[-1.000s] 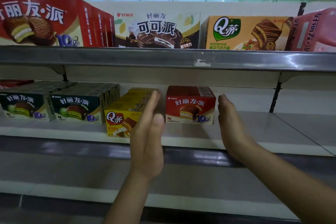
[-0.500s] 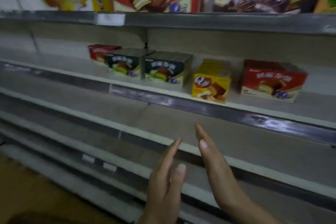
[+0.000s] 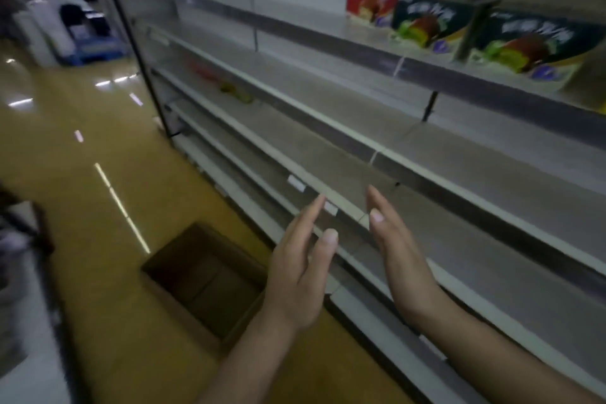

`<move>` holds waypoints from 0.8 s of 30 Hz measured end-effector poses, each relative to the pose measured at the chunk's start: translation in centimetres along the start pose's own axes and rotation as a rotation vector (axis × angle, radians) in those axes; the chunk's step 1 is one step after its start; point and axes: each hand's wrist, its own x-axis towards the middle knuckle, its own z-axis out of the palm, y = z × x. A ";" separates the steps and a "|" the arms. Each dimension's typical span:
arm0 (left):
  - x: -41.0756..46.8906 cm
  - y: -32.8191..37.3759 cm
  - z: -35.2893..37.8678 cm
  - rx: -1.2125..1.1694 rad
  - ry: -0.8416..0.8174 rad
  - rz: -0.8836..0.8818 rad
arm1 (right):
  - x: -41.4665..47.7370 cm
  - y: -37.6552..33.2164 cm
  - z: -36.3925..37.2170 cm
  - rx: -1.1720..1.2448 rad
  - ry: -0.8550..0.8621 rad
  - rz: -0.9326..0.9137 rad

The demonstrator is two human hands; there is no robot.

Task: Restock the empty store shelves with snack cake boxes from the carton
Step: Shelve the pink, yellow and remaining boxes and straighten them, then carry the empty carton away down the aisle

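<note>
The person's left hand (image 3: 301,275) and right hand (image 3: 400,259) are held out in front of the body, both spread wide with fingers straight. The palms face each other with a gap between them, and neither hand holds or touches anything. They hover in front of the grey metal shelves (image 3: 475,233), which run away in several tiers toward the upper left. An open brown cardboard carton (image 3: 203,282) sits on the glossy tan floor (image 3: 98,272), just beside the base of the shelving and below and to the left of the left hand. Its inside is dark, and what it holds cannot be told. The snack cake boxes in view stand in a row on an upper shelf at the top right, well apart from the hands. They are a red box (image 3: 370,3), then a dark green box (image 3: 426,23) just beside it, then a second dark green box (image 3: 524,49) nearest the camera; their printing is too blurred to read. Farther down the aisle, small red and yellow-green items (image 3: 229,88) lie on a lower shelf, too blurred to identify.
</note>
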 end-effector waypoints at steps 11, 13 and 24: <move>-1.9 -8.7 -9.3 0.115 0.254 -0.303 | 6.1 5.5 10.7 -0.039 -0.296 0.131; -1.6 -10.6 -10.2 0.155 0.293 -0.391 | 8.0 7.0 12.2 -0.051 -0.348 0.161; 6.9 -22.5 -15.5 0.246 0.467 -0.801 | 24.9 15.6 19.3 -0.091 -0.595 0.368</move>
